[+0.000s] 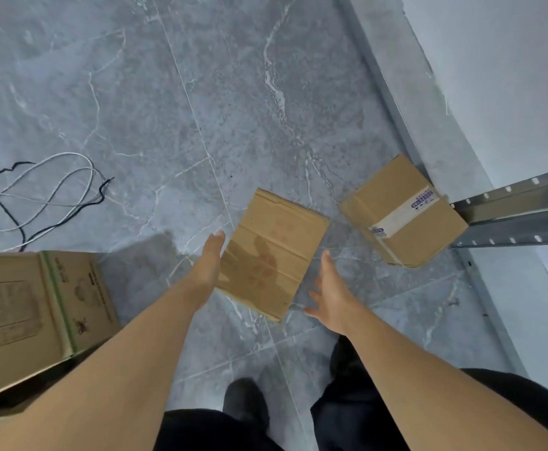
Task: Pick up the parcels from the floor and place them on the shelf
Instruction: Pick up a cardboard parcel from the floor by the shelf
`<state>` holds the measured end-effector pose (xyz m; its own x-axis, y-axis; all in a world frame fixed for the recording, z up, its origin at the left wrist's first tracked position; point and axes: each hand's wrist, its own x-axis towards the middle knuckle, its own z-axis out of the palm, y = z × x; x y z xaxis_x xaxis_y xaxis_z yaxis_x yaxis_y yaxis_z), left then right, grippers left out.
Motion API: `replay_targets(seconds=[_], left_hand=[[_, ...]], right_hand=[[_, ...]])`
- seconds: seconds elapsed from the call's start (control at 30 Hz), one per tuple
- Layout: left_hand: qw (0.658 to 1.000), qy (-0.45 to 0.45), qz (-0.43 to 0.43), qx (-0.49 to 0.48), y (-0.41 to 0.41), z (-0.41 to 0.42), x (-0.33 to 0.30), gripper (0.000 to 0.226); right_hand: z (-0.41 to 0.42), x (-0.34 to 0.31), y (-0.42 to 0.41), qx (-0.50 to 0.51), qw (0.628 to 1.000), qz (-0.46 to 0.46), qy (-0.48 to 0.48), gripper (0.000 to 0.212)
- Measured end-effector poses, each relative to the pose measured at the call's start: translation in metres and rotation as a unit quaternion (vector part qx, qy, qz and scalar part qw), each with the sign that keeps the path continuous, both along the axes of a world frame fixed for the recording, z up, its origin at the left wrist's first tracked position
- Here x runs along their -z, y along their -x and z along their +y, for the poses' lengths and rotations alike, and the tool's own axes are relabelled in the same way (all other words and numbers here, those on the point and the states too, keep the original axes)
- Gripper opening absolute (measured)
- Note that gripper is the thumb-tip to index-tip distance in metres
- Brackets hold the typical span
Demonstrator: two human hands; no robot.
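So, head cam: both hands spread, left hand [212, 260] touching the flat cardboard parcel [272, 252] on the floor, right hand [329, 292] just beside it. Taped parcel [402, 211] sits beyond, against the shelf upright [513, 211]. Next, probably clamp both sides and lift.

Bare grey marble-look floor tiles [175, 102] lie open ahead and to our left. The flat brown cardboard parcel [272, 252] has floor showing on all four sides. A narrow strip of tile separates it from the taped brown cardboard box [402, 211] on its right. That box sits just beside the perforated grey metal shelf upright [513, 209], closing off its right side. At left, the large printed cardboard carton [32, 314] crowds our arm. Looped white and black cables [43, 193] lie well apart.
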<state>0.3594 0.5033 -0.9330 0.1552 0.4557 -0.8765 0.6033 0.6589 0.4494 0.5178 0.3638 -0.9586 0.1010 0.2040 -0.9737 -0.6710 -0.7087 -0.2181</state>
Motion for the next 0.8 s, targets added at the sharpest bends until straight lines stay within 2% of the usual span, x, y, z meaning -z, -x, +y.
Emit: replay_targets(seconds=[0.17, 0.27, 0.37, 0.47, 0.6, 0.73, 0.8], left_hand=[[0.999, 0.031, 0.01, 0.035, -0.005, 0.007, 0.01, 0.063], [0.999, 0.028, -0.006, 0.03, -0.008, 0.001, 0.014, 0.061], [0.998, 0.048, -0.014, -0.046, 0.004, -0.011, 0.017, 0.057], [0.992, 0.039, -0.037, -0.115, 0.005, -0.012, -0.005, 0.046], [0.985, 0.0, -0.076, -0.155, 0.006, -0.015, -0.053, 0.036], [0.973, -0.048, -0.101, -0.199, 0.016, -0.019, -0.121, 0.025], [0.97, -0.068, -0.121, -0.197, 0.023, -0.019, -0.171, 0.029]], right_hand=[[0.022, 0.027, -0.006, -0.056, 0.997, 0.032, -0.03, 0.079], [0.033, 0.041, -0.019, -0.074, 0.996, -0.016, -0.044, 0.072], [0.039, 0.039, -0.024, -0.121, 0.991, -0.048, -0.036, 0.075], [0.044, 0.019, -0.028, -0.128, 0.986, -0.083, -0.073, 0.074], [0.045, -0.046, -0.028, -0.092, 0.979, -0.134, -0.126, 0.062], [0.049, -0.135, -0.029, -0.123, 0.955, -0.196, -0.187, 0.057], [0.049, -0.187, -0.027, -0.138, 0.938, -0.242, -0.207, 0.06]])
